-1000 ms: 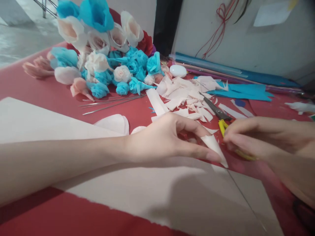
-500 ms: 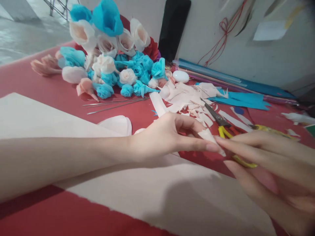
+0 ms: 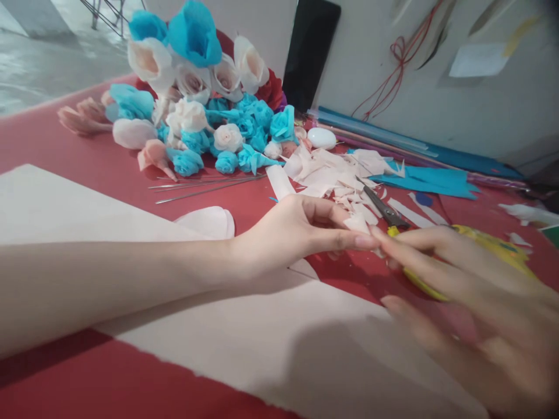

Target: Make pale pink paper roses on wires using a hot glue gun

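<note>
My left hand reaches in from the left above the table and pinches a small piece of pale pink paper between thumb and fingers. The paper looks rolled or folded, and part of it is hidden by the thumb. My right hand is at the right, blurred, with its fingers stretched out and the thumb apart. Its index fingertip touches the lower end of the paper. Behind the right hand lie scissors with dark blades, their yellow handle partly covered by the fingers.
A large pale paper sheet lies under my arms on the red table. Blue, white and pink paper flowers are heaped at the back left, thin wires before them. Paper scraps and blue paper lie behind my hands.
Both hands have moved slightly left and up with the paper piece. The right fingers have shifted along it, and the right thumb remains apart from it.
</note>
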Available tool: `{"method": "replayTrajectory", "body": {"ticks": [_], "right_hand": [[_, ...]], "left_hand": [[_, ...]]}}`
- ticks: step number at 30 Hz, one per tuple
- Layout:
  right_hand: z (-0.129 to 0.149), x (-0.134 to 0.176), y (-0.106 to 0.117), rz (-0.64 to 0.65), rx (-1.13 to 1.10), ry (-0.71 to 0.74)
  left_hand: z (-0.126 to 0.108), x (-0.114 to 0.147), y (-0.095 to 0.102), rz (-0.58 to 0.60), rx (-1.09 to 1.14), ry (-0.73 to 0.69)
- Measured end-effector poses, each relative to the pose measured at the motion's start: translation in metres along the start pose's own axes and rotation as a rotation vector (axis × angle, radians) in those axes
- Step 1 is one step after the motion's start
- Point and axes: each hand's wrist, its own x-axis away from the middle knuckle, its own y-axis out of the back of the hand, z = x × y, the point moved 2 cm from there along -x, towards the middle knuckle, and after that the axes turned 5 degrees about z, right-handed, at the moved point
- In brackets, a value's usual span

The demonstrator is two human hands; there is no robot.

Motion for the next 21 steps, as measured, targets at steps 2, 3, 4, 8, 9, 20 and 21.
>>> {"method": "replayTrajectory", "body": {"ticks": [2,3,4,8,9,20,21], "right_hand": [[-0.002,0.001,0.002,-0.008,-0.087,-0.068],[-0.002,0.002,0.003,-0.013,-0.128,-0.111],[-0.003,0.002,0.003,-0.013,-0.159,-0.153],[-0.006,0.002,0.005,-0.001,-0.237,-0.224],[-0.007,0.002,0.005,-0.004,-0.246,-0.205],[-0.019,0.002,0.006,-0.102,-0.254,-0.094],[-0.023,0.005,0.006,-0.130,-0.281,-0.085]], "left_hand": [[0.000,0.000,-0.001,0.025,0.017,0.002],[-0.001,0.000,-0.001,0.039,0.025,0.003],[-0.001,0.000,-0.001,0.049,0.031,0.005],[-0.002,0.001,-0.002,0.060,0.034,0.001],[-0.002,0.001,-0.002,0.062,0.035,-0.005],[-0.004,0.000,-0.003,0.050,0.067,-0.010],[-0.004,0.000,-0.003,0.044,0.068,-0.004]]}}
